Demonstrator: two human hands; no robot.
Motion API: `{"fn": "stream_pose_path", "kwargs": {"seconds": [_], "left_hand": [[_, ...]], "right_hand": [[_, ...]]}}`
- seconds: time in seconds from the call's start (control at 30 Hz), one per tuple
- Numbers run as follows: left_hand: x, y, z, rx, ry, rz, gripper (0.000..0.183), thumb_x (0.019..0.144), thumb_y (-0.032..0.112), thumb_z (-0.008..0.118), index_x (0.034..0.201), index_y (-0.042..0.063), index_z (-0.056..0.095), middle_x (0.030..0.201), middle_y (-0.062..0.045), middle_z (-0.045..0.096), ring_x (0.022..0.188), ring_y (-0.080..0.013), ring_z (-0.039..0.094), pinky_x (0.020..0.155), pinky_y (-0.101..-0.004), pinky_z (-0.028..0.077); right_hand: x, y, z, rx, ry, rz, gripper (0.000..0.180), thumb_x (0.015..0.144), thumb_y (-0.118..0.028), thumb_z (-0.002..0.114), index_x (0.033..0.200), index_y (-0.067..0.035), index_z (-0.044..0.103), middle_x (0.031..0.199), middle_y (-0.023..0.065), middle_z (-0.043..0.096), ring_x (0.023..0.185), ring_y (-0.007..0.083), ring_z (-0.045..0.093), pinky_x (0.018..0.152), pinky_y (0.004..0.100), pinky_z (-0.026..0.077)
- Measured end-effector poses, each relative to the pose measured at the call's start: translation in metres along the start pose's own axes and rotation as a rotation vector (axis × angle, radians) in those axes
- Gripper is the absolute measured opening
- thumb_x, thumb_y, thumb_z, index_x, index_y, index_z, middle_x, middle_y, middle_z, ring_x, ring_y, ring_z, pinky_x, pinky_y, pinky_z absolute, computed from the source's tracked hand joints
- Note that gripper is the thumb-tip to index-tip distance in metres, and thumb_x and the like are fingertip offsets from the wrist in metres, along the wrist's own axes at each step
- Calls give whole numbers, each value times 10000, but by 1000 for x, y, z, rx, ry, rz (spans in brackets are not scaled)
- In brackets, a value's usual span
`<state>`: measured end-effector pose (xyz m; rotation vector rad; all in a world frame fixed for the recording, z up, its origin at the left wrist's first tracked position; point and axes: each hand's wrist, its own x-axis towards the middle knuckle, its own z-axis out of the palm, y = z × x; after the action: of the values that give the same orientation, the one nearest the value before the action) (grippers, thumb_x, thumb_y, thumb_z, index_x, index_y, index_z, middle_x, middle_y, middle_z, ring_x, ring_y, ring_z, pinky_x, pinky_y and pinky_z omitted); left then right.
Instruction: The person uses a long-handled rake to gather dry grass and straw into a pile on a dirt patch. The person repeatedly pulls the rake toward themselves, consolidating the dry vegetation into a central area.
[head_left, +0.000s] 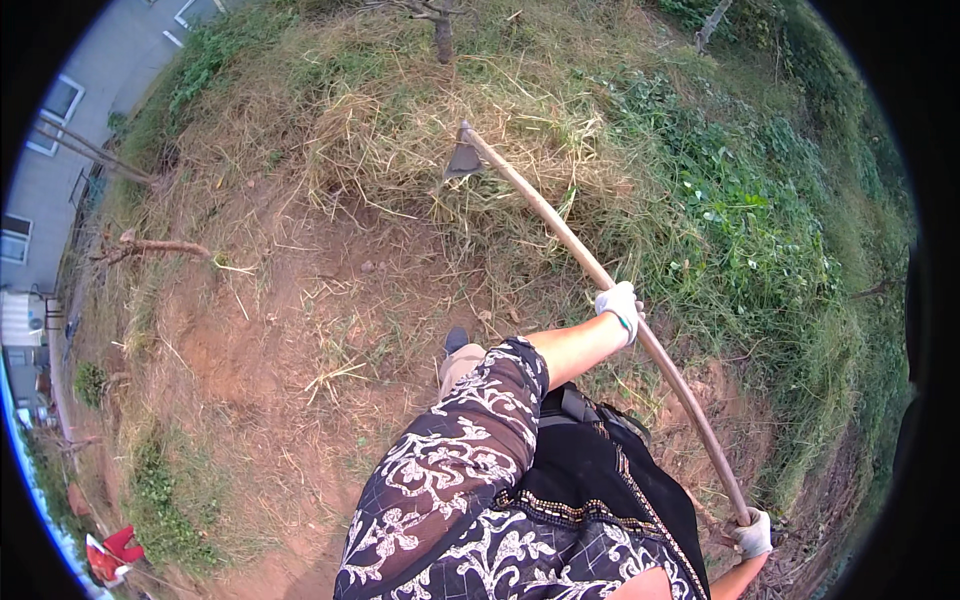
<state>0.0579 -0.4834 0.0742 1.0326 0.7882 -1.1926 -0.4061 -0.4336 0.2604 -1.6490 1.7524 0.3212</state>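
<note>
A hoe with a long wooden handle runs from the lower right up to the upper middle. My left hand, in a white glove, is closed around the middle of the handle. My right hand, also in a white glove, grips the handle's lower end. The metal hoe blade hangs over, or rests on, a heap of dry cut grass; whether it touches cannot be told. Bare reddish soil lies left of my arm.
Green leafy plants grow along the right. A small tree trunk stands beyond the heap. A cut woody branch is at the left, with a grey building behind. My dark shoe is on the soil.
</note>
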Motion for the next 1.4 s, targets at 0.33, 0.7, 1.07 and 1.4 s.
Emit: {"fn": "stream_pose_path", "kwargs": {"seconds": [0.33,0.7,1.07,1.4], "left_hand": [[-7,124,-72,-318,-17,306,124,737,106,578,731,76,458,553,-20,456,413,-142,451,387,-315,435],[16,171,-238,-690,186,444,151,777,144,522,669,118,421,547,-7,415,489,-164,448,500,-359,432],[107,79,-326,-815,477,48,223,741,159,526,923,35,488,777,-104,509,597,-212,528,538,-366,468],[43,148,-319,-902,416,294,100,777,138,491,732,71,431,661,-74,454,560,-210,486,575,-396,462]], "right_hand": [[122,-89,72,-35,-238,-318,92,640,-46,666,655,-32,576,562,-48,510,510,37,449,464,235,391],[102,-364,175,-741,-171,-1029,266,615,-263,685,755,-77,556,643,138,561,637,320,558,585,385,441],[30,-481,118,-1327,-132,-1116,175,625,-182,645,686,-87,513,592,110,559,610,311,564,564,400,435],[75,-512,142,-1134,-201,-1180,160,589,-166,655,650,-84,532,595,122,543,595,328,542,548,390,425]]}}
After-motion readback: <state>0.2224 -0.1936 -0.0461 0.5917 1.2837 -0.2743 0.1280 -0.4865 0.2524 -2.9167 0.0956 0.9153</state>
